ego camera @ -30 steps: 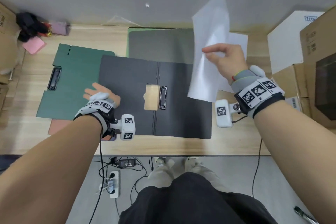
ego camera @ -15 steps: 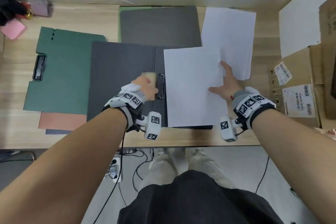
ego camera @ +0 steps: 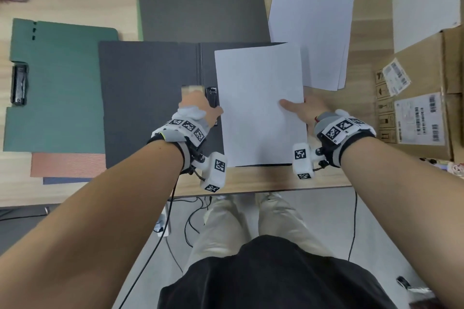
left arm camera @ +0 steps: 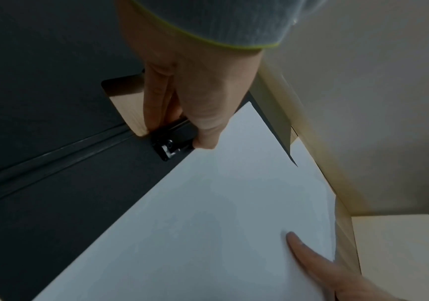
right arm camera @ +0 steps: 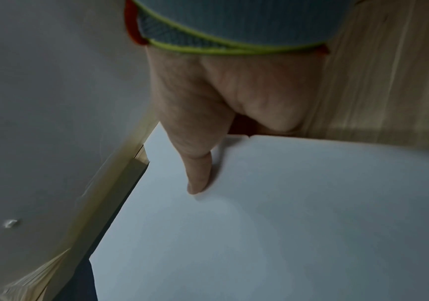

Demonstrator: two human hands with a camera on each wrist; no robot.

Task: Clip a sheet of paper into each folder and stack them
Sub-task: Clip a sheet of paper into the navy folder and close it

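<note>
Head view | left hand pinches clip; right hand pinches sheet

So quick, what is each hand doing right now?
Left hand: pinches the black clip of the open dark folder.
Right hand: holds the sheet of paper at its right edge, thumb on top.

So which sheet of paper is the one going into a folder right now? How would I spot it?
Find the open dark grey folder in the middle of the desk. The sheet lies on its right half, beside the black clip, with the right hand on its right edge. The other white sheets lie untouched behind it, off the folder.
</note>
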